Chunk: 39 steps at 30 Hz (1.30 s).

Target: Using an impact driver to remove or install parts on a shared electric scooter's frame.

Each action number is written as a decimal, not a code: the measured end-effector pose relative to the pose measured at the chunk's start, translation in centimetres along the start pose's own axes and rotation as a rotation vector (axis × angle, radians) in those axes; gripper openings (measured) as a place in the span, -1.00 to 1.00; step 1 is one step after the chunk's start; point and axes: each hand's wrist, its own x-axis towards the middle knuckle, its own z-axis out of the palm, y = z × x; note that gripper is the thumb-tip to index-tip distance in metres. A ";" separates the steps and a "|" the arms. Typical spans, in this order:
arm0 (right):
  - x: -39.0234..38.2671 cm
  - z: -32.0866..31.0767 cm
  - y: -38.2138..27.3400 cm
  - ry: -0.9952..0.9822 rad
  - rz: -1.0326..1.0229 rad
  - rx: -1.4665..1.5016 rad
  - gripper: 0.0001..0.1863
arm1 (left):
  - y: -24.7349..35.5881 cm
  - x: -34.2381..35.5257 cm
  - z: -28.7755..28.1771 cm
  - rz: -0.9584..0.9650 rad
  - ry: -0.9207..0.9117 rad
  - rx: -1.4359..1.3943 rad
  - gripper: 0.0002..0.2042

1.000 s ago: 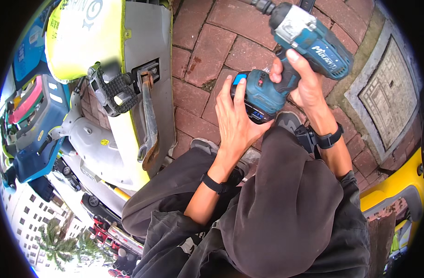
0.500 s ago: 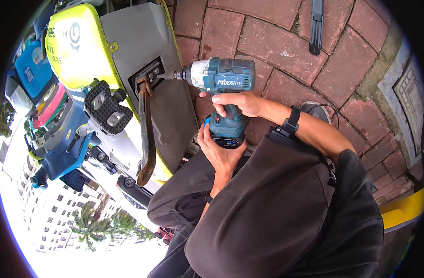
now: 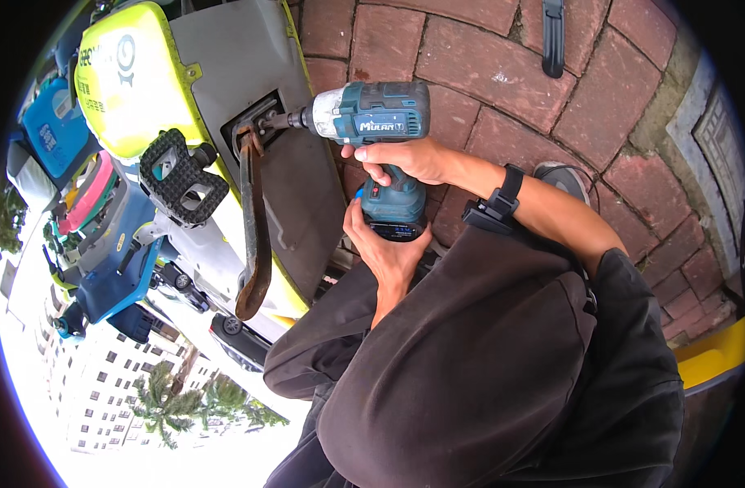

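Teal cordless impact driver [image 3: 380, 122]: we are clenching its grip with right hand [image 3: 405, 159], left hand [image 3: 388, 248] cupping the battery base for steadiness, bit seated in the rusty crank arm [image 3: 254, 220].

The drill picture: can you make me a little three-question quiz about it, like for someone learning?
1. True or false: the right hand grips the handle of the blue drill.
2. Where does the left hand sit? A) on the black pedal B) under the drill's battery base C) on the brick ground
3. Fill in: the drill's tip points at the end of the rusty ____ arm on the yellow and grey bike.

Key: 1 true. 2 B. 3 crank. The black pedal is untouched, and a black strap-like piece lies on the brick paving.
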 end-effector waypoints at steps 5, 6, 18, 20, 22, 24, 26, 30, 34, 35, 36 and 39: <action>0.2 0.3 -0.1 0.022 -0.048 -0.037 -0.76 | -0.5 0.7 0.1 0.013 -0.039 -0.021 0.05; 0.2 0.4 -0.2 0.035 -0.079 -0.081 -0.77 | -0.7 0.9 0.3 0.020 -0.065 -0.035 0.05; 0.4 0.8 0.0 0.087 -0.075 -0.056 -0.89 | -0.4 1.2 0.4 0.062 -0.020 -0.003 0.06; -0.1 0.9 -0.2 0.083 -0.096 -0.133 -0.87 | -0.1 1.1 0.5 -0.034 -0.066 -0.028 0.08; 0.0 0.6 -0.5 0.069 -0.084 -0.125 -0.89 | 0.6 1.1 1.0 -0.043 -0.013 -0.069 0.09; 0.1 1.1 -0.6 0.087 -0.023 -0.070 -0.92 | 1.2 0.9 -0.2 -0.076 -0.042 -0.031 0.09; 0.0 1.2 -0.3 0.047 -0.063 -0.055 -0.89 | 1.8 1.1 -1.0 -0.107 -0.053 0.001 0.09; 0.1 0.0 -1.0 0.006 0.013 0.029 -0.81 | 3.2 1.3 -0.9 -0.163 -0.048 -0.022 0.07; 0.0 0.1 -1.0 0.016 0.055 0.009 -0.79 | 3.2 0.9 -1.2 -0.165 -0.048 -0.061 0.05; 0.1 0.4 -0.8 0.033 0.035 0.008 -0.82 | 3.1 0.9 -1.5 -0.153 -0.039 -0.071 0.03; 0.3 0.6 -0.6 0.034 0.028 0.005 -0.82 | 2.8 1.0 -1.6 -0.146 -0.038 -0.074 0.03; 0.2 0.2 -0.1 0.050 0.023 0.026 -0.84 | 2.2 0.4 -0.7 -0.050 0.028 -0.081 -0.01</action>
